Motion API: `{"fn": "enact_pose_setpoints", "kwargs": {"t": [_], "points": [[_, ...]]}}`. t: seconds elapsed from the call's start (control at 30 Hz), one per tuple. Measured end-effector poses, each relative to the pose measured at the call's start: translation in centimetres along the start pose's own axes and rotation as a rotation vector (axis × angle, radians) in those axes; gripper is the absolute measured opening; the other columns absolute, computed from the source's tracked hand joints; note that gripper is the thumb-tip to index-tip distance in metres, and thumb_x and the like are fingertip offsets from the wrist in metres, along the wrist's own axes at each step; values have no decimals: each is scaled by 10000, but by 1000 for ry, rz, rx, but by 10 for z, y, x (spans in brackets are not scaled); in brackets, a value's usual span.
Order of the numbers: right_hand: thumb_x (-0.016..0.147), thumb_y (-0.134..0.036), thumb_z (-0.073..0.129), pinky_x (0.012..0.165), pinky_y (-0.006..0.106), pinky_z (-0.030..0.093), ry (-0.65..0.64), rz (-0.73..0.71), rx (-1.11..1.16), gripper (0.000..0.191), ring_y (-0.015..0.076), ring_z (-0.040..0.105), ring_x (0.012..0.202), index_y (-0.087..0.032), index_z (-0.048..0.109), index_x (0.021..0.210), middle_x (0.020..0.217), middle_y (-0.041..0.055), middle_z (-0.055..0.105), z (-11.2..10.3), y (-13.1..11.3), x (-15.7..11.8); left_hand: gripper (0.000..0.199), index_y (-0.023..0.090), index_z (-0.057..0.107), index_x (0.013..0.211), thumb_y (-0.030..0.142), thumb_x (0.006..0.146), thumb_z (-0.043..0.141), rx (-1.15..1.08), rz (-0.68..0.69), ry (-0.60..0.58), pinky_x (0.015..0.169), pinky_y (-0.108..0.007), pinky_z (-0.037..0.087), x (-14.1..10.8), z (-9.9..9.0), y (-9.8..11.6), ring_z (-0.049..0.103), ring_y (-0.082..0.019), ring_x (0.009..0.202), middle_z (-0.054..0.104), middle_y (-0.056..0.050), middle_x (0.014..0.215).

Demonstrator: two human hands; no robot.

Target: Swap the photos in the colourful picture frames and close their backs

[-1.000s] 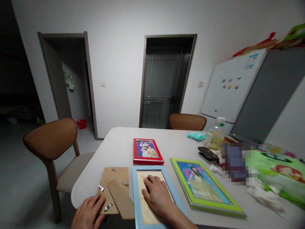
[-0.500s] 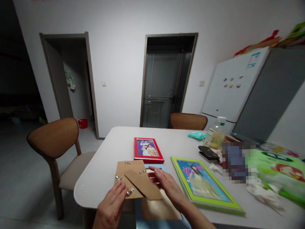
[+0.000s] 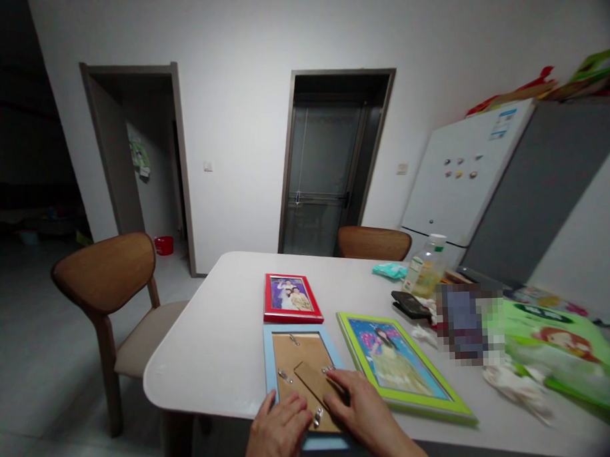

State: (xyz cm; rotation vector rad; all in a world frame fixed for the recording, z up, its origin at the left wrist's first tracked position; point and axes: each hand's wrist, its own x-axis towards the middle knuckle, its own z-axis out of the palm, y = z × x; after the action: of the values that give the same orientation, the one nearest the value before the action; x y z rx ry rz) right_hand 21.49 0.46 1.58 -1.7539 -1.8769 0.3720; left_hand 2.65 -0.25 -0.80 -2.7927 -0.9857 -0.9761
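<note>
A light-blue photo frame [image 3: 270,370] lies face down at the near edge of the table. Its brown backing board [image 3: 302,352] sits within the frame's opening, with metal clips and a slanted stand leg [image 3: 310,381] on top. My left hand [image 3: 280,426] rests over the lower left of the frame and board, fingers laid flat. On the right side, my right hand [image 3: 364,410] touches the board near a clip and the stand leg, its thumb and fingers apart. Just beyond is a red photo frame [image 3: 294,316], and to the right a green photo frame [image 3: 428,401], both picture side up.
The white table [image 3: 213,332] also holds a bottle [image 3: 426,267], a black wallet-like item [image 3: 412,305], a teal packet [image 3: 389,271], crumpled tissues [image 3: 515,388] and a green plastic package [image 3: 564,339]. Wooden chairs stand at the left [image 3: 106,272] and far side [image 3: 374,243].
The backing board was tilted above the blue frame, between my hands; now it lies inside the frame. Both hands have moved right and down with it.
</note>
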Motion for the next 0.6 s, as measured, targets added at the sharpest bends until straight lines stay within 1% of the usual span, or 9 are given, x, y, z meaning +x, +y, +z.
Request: {"fn": "enact_pose_setpoints", "kwargs": {"t": [0.1, 0.17, 0.23, 0.3, 0.37, 0.47, 0.53, 0.6], "points": [[640, -317, 543, 872, 328, 352, -1, -50, -61, 441, 237, 495, 968, -102, 580, 1023, 1046, 128, 582, 9, 1, 0, 232, 234, 535, 1005, 179, 801, 438, -39, -73, -104, 875, -424, 416, 2, -3, -1, 520, -199, 1026, 589, -28, 1089], [641, -294, 549, 872, 326, 350, -4, -79, -76, 435, 234, 482, 978, -107, 570, 1034, 1062, 126, 572, 13, 1, 1, 255, 220, 511, 1042, 206, 795, 452, -51, -102, -183, 894, -472, 381, 4, -6, -2, 477, -218, 1074, 551, -48, 1141], [657, -244, 527, 867, 314, 349, 4, -117, -83, 390, 219, 477, 973, -121, 569, 1025, 1054, 111, 575, 17, 0, 2, 323, 192, 480, 1086, 259, 770, 493, -67, -115, -246, 909, -512, 343, 4, -9, -4, 435, -242, 1112, 512, -80, 1183], [668, -201, 500, 848, 299, 354, 21, -150, -94, 340, 202, 481, 946, -144, 581, 993, 1023, 90, 586, 19, -2, 5, 441, 175, 451, 1117, 309, 713, 566, -91, -115, -286, 923, -536, 308, 2, -8, -5, 406, -265, 1132, 481, -106, 1209], [673, -182, 481, 814, 286, 363, 29, -168, -109, 300, 189, 490, 898, -162, 597, 950, 959, 72, 602, 20, -5, 8, 559, 175, 425, 1139, 312, 641, 639, -110, -116, -290, 938, -541, 282, -1, -4, -7, 382, -279, 1147, 458, -122, 1228], [655, -168, 487, 772, 271, 367, 30, -186, -125, 292, 182, 491, 849, -171, 602, 923, 888, 56, 608, 21, -8, 11, 638, 165, 398, 1146, 212, 578, 684, -98, -166, -226, 948, -519, 287, -9, 5, -10, 328, -291, 1177, 396, -163, 1267], [639, -163, 496, 770, 269, 361, 28, -201, -134, 299, 183, 486, 849, -175, 599, 920, 883, 51, 605, 21, -8, 12, 598, 154, 417, 1102, 153, 565, 679, -96, -206, -193, 944, -491, 314, -12, 7, -12, 305, -291, 1189, 363, -187, 1283], [637, -164, 494, 771, 268, 355, 28, -208, -144, 296, 184, 481, 856, -179, 601, 912, 888, 50, 600, 21, -7, 15, 488, 164, 461, 1001, 125, 562, 670, -119, -226, -203, 947, -460, 328, -13, 5, -13, 308, -281, 1191, 364, -176, 1287]]}}
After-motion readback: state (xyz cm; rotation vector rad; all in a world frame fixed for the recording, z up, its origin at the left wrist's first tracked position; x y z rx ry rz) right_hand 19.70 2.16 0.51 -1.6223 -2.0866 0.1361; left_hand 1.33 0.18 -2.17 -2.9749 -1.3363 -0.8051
